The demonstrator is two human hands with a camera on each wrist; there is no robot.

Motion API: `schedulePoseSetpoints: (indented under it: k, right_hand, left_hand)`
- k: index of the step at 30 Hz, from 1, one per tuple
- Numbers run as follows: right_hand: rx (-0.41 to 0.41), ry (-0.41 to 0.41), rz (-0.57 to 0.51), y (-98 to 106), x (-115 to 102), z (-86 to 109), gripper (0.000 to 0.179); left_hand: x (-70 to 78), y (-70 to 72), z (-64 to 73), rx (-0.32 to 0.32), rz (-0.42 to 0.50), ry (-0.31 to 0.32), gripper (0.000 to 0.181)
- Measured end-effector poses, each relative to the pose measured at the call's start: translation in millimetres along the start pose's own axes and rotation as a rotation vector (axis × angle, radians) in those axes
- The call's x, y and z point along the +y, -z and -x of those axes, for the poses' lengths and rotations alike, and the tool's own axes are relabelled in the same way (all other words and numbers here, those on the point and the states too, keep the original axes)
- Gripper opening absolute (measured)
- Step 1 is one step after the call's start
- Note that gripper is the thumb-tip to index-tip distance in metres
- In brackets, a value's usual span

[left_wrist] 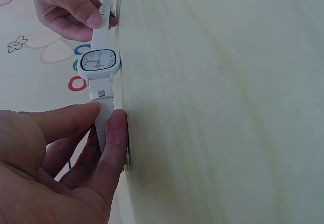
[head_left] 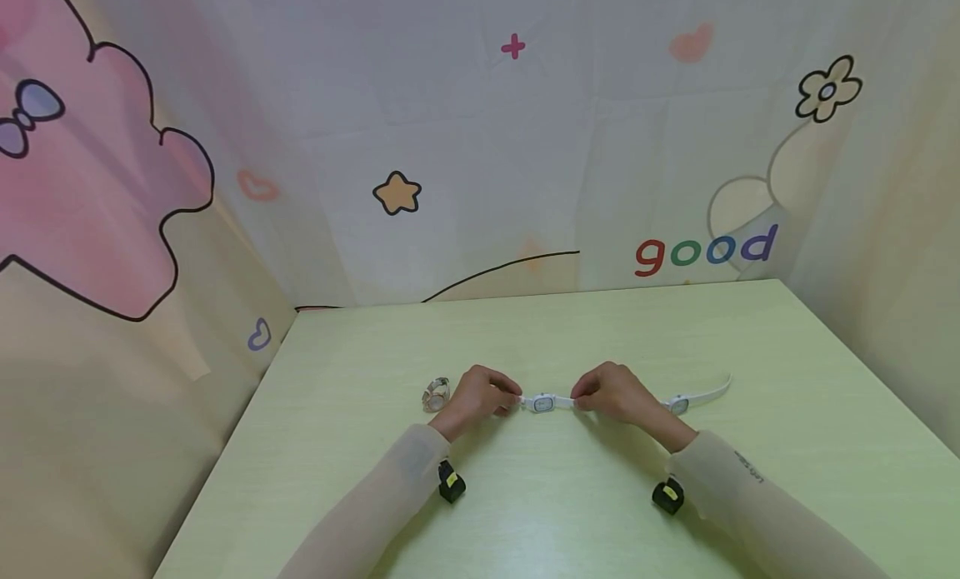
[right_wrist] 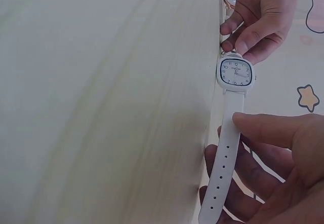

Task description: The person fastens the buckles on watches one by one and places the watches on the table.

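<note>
A white wristwatch (head_left: 543, 403) with a rounded square dial is stretched between both hands, just above the table. My left hand (head_left: 480, 398) pinches its buckle-side strap between thumb and fingers, close to a strap loop in the left wrist view. On the other side, my right hand (head_left: 615, 394) holds the strap with its row of holes (right_wrist: 223, 168); the thumb lies on top and the fingers are curled beneath. The watch's dial (right_wrist: 236, 72) faces up toward the right wrist camera.
A metal-band watch (head_left: 436, 395) lies just left of my left hand. Beyond my right wrist is another white-strapped watch (head_left: 678, 405), partly covered by the arm. The pale green table (head_left: 540, 521) ends at a printed cloth backdrop (head_left: 480, 146).
</note>
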State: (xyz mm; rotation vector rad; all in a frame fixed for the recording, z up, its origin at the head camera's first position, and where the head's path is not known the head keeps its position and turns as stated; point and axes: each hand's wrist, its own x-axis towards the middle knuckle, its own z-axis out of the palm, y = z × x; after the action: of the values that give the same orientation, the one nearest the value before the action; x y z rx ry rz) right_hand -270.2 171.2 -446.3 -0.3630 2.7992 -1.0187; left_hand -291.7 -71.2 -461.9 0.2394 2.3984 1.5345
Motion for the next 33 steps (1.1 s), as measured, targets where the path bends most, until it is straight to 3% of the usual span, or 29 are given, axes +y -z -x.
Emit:
schedulePoseSetpoints:
  k: [10, 22, 33]
  right_hand:
    - [0.007, 0.005, -0.014, 0.7, 3.2, -0.4, 0.006]
    - [0.036, 0.042, -0.035, 4.1, 4.6, 0.5, 0.008]
    - [0.101, 0.039, -0.043, 5.5, 0.0, 0.4, 0.008]
  left_hand:
    - [0.0, 0.9, 1.5, 0.007, -0.036, -0.006, 0.008]
    - [4.2, 1.9, 3.2, 0.08, -0.139, -0.056, 0.008]
    - [6.1, 2.2, 2.4, 0.045, -0.179, -0.084, 0.006]
